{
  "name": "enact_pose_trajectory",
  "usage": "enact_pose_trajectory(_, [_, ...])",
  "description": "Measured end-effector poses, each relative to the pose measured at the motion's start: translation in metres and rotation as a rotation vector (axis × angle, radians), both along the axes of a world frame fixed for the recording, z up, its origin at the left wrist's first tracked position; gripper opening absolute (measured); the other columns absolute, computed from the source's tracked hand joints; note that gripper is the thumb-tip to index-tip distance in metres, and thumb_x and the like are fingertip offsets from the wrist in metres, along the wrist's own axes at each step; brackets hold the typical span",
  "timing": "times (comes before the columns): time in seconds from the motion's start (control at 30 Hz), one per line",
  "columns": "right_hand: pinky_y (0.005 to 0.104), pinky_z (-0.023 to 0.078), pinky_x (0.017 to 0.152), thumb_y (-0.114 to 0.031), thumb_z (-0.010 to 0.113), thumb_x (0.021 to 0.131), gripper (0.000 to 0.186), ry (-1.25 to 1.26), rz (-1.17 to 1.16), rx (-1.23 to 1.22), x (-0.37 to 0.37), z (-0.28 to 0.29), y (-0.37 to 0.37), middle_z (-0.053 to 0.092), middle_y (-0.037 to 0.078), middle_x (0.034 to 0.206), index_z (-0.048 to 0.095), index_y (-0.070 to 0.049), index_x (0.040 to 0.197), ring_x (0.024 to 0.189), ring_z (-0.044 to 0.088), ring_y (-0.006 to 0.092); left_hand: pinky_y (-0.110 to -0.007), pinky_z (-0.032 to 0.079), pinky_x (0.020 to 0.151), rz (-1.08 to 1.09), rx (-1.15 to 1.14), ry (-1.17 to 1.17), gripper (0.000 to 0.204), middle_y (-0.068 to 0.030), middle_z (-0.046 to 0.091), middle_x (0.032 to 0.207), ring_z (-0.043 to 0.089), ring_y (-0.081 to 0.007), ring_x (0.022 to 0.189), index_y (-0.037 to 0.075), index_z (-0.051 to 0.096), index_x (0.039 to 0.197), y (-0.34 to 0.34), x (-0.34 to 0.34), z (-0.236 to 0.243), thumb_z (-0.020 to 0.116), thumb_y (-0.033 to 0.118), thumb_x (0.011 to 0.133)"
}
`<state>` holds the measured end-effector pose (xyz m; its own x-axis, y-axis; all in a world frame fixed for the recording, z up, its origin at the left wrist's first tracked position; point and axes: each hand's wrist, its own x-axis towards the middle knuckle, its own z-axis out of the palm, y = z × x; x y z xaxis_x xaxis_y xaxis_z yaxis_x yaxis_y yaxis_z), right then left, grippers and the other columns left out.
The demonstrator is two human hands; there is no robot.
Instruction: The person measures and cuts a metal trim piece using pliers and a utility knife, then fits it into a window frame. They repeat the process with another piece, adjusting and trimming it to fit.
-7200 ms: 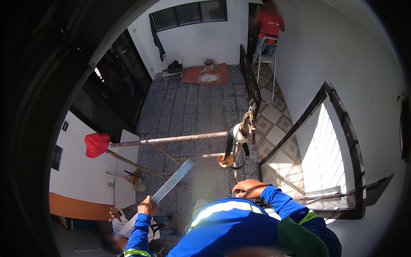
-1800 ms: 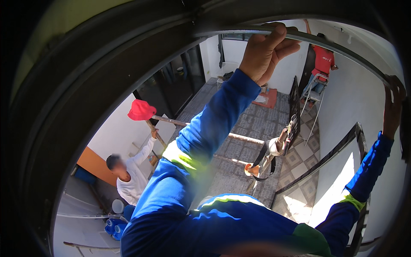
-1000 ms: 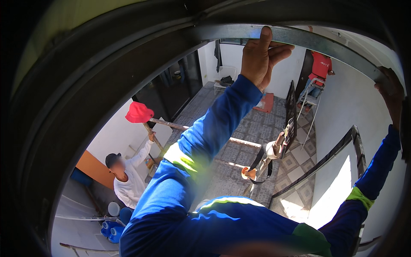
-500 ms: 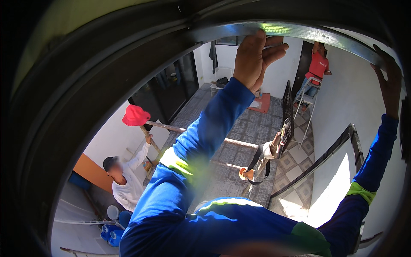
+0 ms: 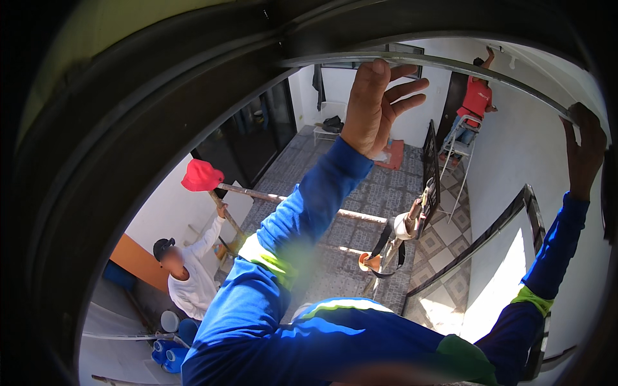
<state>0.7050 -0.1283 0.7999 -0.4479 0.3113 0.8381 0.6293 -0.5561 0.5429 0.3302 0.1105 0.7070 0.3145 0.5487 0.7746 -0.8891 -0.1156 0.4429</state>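
Overhead, a long thin metal strip [image 5: 444, 62] spans from the dark frame [image 5: 219, 80] on the left to my right hand, its narrow edge facing me. My left hand [image 5: 376, 106] holds it near the middle between thumb and fingers, with the other fingertips spread apart. At the far right, my right hand [image 5: 584, 132] grips the strip's other end between thumb and fingers; shadow hides part of that grip. The strip's left end lies against or close to the dark frame; I cannot tell whether it touches.
Below me, scaffold pipes [image 5: 360, 217] carry a red hat [image 5: 202, 175] and an orange strapped item [image 5: 369, 262]. A person in white [image 5: 193, 283] grasps a pole at left. Another in red [image 5: 475, 96] stands on a stepladder [image 5: 465, 138]. Blue jugs [image 5: 172, 358] sit lower left.
The strip has dropped slightly and turned from its broad shiny face to its thin edge. My left hand has shifted left and down, my right hand down. The person in red has raised an arm.
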Motion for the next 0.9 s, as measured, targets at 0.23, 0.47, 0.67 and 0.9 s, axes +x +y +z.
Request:
enact_pose_trajectory(0.23, [0.0365, 0.053, 0.092, -0.025, 0.07, 0.092, 0.036, -0.081, -0.059, 0.03, 0.013, -0.019, 0.007, 0.069, -0.001, 0.123, 0.063, -0.023, 0.128, 0.112, 0.066, 0.0206, -0.039, 0.061, 0.092, -0.045, 0.008, -0.04, 0.042, -0.0183, 0.063, 0.116, 0.069, -0.032, 0.107, 0.002, 0.055, 0.118, 0.005, -0.009, 0.008, 0.059, 0.039, 0.1])
enact_pose_trajectory(0.47, [0.0361, 0.052, 0.098, -0.027, 0.066, 0.095, 0.041, -0.086, -0.158, 0.0, 0.02, 0.003, 0.015, 0.068, 0.001, 0.126, 0.059, -0.029, 0.136, 0.115, 0.065, 0.0212, -0.04, 0.061, 0.091, -0.033, 0.049, -0.003, 0.041, -0.0158, 0.063, 0.117, 0.068, -0.0324, 0.11, 0.006, 0.056, 0.116, 0.015, -0.013, 0.009, 0.062, 0.042, 0.097])
enact_pose_trajectory(0.67, [0.0336, 0.055, 0.094, -0.023, 0.067, 0.094, 0.038, -0.102, -0.099, -0.033, 0.026, 0.009, 0.019, 0.07, 0.003, 0.122, 0.062, -0.025, 0.132, 0.109, 0.068, 0.0222, -0.039, 0.061, 0.086, 0.017, 0.068, 0.032, 0.043, -0.0127, 0.062, 0.116, 0.068, -0.0318, 0.109, 0.007, 0.055, 0.114, 0.012, -0.015, 0.011, 0.061, 0.046, 0.097])
enact_pose_trajectory(0.9, [0.0293, 0.057, 0.091, -0.017, 0.065, 0.096, 0.033, -0.138, -0.039, -0.096, 0.012, 0.021, 0.014, 0.07, 0.005, 0.12, 0.065, -0.02, 0.128, 0.106, 0.069, 0.0213, -0.036, 0.06, 0.081, 0.061, 0.027, 0.056, 0.044, -0.0114, 0.06, 0.114, 0.07, -0.0305, 0.104, 0.008, 0.053, 0.112, 0.007, -0.016, 0.013, 0.06, 0.049, 0.097])
